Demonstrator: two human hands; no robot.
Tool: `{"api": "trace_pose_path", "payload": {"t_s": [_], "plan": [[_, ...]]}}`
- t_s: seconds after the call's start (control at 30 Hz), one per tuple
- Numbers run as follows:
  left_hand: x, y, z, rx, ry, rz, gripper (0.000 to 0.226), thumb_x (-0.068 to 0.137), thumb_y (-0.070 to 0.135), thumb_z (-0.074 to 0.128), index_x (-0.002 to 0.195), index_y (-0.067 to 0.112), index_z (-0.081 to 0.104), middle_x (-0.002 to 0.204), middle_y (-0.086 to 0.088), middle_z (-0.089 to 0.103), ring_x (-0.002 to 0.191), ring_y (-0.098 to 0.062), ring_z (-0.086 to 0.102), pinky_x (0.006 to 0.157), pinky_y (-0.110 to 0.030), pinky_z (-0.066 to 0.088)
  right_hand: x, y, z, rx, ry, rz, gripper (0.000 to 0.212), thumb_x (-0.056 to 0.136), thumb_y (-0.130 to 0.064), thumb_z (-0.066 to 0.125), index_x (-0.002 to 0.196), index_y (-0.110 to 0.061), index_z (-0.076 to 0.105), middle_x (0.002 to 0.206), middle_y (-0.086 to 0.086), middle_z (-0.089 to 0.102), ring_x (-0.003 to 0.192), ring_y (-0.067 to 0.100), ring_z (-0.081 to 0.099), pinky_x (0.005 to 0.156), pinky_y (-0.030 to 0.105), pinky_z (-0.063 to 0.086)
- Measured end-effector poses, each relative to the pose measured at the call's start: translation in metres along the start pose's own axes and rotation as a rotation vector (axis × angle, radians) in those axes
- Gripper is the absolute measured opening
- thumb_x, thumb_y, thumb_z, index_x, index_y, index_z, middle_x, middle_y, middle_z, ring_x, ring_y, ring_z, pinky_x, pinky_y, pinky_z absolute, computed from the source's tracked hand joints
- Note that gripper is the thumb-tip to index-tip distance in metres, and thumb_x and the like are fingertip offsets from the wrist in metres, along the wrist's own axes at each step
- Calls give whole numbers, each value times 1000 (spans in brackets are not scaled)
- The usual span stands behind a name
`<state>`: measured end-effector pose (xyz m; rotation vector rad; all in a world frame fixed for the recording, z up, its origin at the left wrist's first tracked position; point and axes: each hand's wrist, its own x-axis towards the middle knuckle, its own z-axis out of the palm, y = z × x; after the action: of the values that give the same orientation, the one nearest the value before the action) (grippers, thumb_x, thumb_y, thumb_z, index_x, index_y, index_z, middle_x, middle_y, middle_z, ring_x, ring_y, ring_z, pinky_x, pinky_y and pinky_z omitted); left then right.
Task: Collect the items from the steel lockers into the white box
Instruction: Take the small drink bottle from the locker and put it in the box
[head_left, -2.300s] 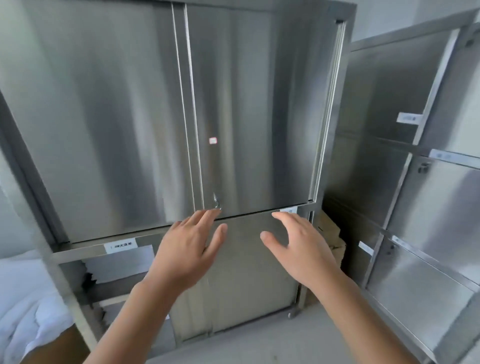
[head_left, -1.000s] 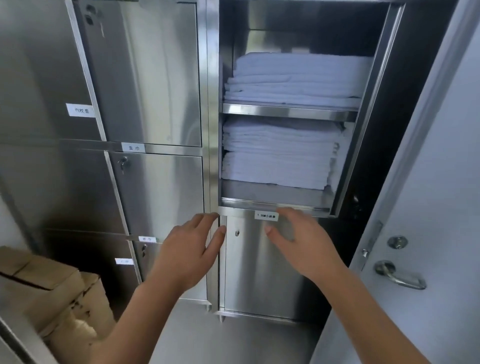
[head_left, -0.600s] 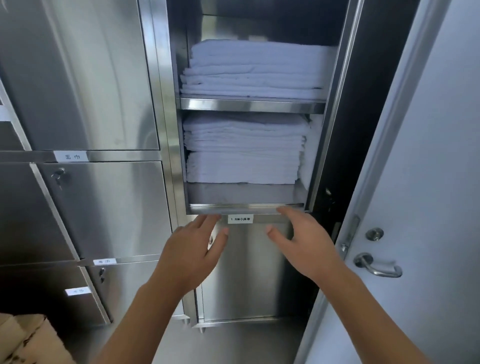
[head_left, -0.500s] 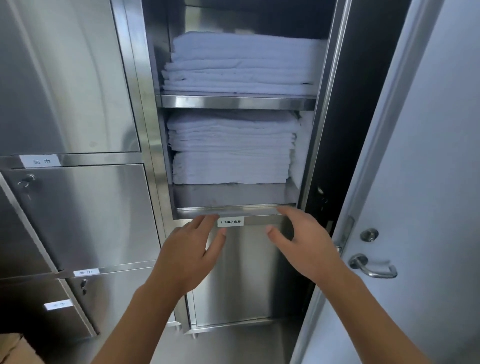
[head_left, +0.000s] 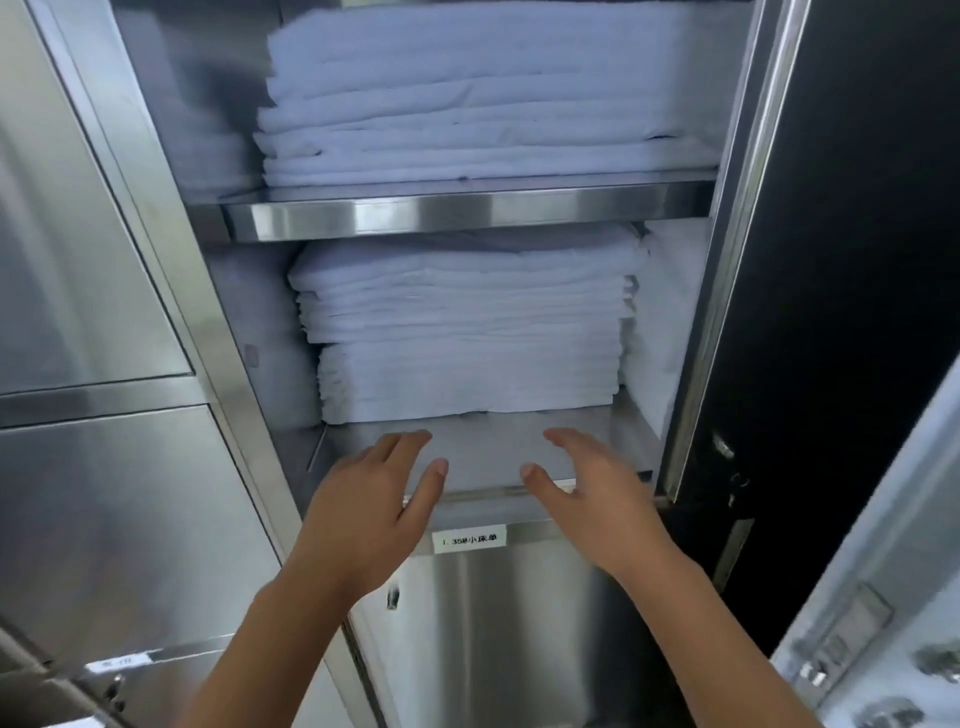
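- Both your hands are up at the open locker (head_left: 727, 260), reaching toward the lower compartment.
- Your left hand (head_left: 369, 512) is spread open, palm facing in, fingers just over the front lip of the bottom shelf (head_left: 483, 441). It's holding nothing.
- Your right hand (head_left: 597, 499) mirrors it on the other side, also open and empty, thumb pointing in toward the left thumb.
- Neither hand is touching the linens; there's a bare strip of shelf between your fingertips and the lower stack (head_left: 467, 332).
- That lower stack is folded white sheets sitting toward the back of the compartment, with another white piece (head_left: 670, 312) standing on edge against the right wall beside it.
- The upper stack (head_left: 478, 98) is more folded white linens, resting on the middle shelf (head_left: 467, 215) above.
- A small label (head_left: 470, 540) is stuck on the steel rail right below the opening, between your wrists.
- Closed locker doors (head_left: 104, 519) run down the left side, and a white door (head_left: 883, 597) shows at the lower right.
- The white box isn't in view here.
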<state>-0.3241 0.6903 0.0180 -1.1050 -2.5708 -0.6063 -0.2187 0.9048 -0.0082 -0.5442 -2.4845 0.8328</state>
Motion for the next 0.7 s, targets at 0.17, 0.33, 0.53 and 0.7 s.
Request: {"api": "trace_pose_path", "payload": {"t_s": [0.17, 0.33, 0.53, 0.7], "plan": [[48, -8, 12, -19, -24, 28, 61, 95, 59, 19, 136, 27, 51, 129, 8, 60, 106, -21, 61, 88, -34, 45, 44, 4, -1, 21, 18, 3, 64, 94, -59, 55, 149, -27, 47, 147, -9, 52, 135, 11, 46, 110, 32, 41], [110, 7, 27, -79, -35, 155, 62, 96, 61, 15, 140, 31, 46, 137, 11, 55, 113, -17, 58, 96, -31, 41, 63, 16, -31, -56, 174, 84, 60, 94, -57, 58, 146, -28, 50, 144, -10, 55, 132, 12, 50, 101, 25, 41], [164, 50, 38, -206, -47, 384, 58, 97, 60, 19, 138, 31, 47, 133, 11, 58, 102, -19, 60, 89, -32, 45, 53, 23, -78, -188, 348, 206, 65, 92, -61, 54, 146, -26, 49, 142, -10, 57, 128, 13, 54, 94, 23, 42], [175, 63, 44, -306, -35, 515, 59, 92, 60, 18, 129, 29, 53, 123, 12, 62, 92, -21, 61, 81, -33, 46, 37, 16, -88, -264, 443, 278, 61, 93, -59, 56, 145, -27, 50, 140, -10, 59, 129, 9, 52, 92, 20, 40]]}}
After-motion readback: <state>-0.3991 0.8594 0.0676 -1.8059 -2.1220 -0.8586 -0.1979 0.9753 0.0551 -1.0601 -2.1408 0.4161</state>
